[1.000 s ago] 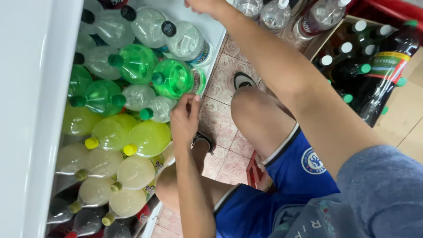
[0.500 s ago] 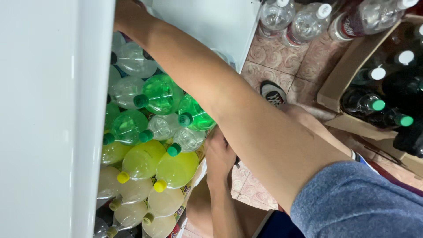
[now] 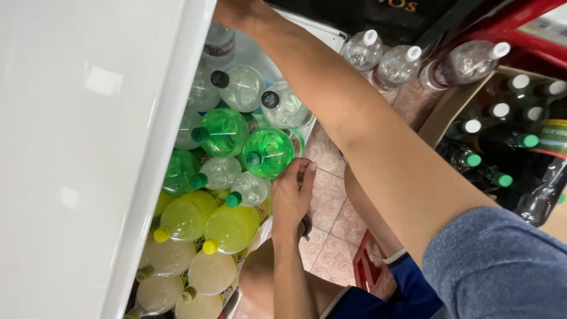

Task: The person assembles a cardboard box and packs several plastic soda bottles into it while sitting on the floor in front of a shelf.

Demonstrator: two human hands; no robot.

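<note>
Reaching down from the lower middle of the frame, the left hand (image 3: 293, 195) rests its fingertips against the side of a green bottle (image 3: 269, 152) at the front edge of the fridge shelf (image 3: 307, 127), fingers together and flat, touching but not wrapped around it. The right hand (image 3: 236, 10) is at the top of the frame, mostly cut off by the white fridge door (image 3: 88, 147), so I cannot tell how its fingers are set. To seat the green bottle well, it seems best to push on its shoulder, not its cap, keeping it upright and snug against the clear bottle with a green cap (image 3: 248, 190) just beside it, so neither tips off the shelf edge.

Bottles fill the shelf in colour bands: clear ones with black caps (image 3: 239, 87) toward the upper middle, green ones below them, yellow bottles (image 3: 230, 227) with yellow caps lower left, and pale cloudy ones at the bottom edge. Clear bottles with white caps (image 3: 396, 65) stand on the tiled floor (image 3: 331, 207) at upper right. A cardboard box (image 3: 440, 112) at the right holds dark bottles (image 3: 478, 159) with white and green caps.
</note>
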